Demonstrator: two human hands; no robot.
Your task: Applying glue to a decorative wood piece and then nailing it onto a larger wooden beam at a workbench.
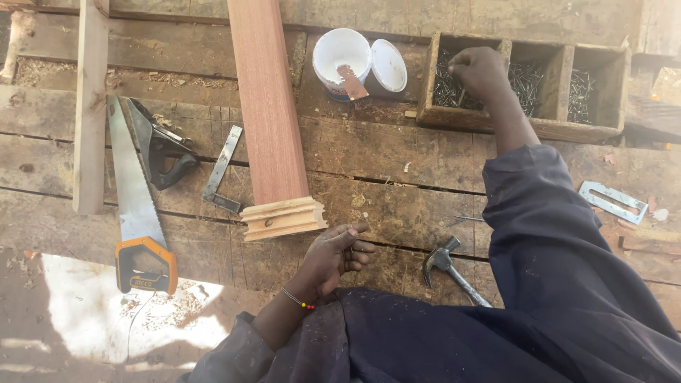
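Note:
My right hand (479,71) reaches far into the left compartment of a wooden three-part box (496,122) full of nails (447,89), fingers bunched on some of them. My left hand (338,254) rests on the plank bench near me, fingers curled, thumb and forefinger pinching what looks like a thin nail. It sits just right of a pale moulded block (282,218) fixed at the near end of a long reddish board (264,99). A claw hammer (447,268) lies to the right of that hand.
A handsaw with an orange and black handle (136,213), a black-handled saw (159,145) and a metal try square (220,172) lie to the left. A white tub (342,51) with its lid (389,65) stands at the back. A metal plate (613,201) lies at right, a wood strip (89,106) at left.

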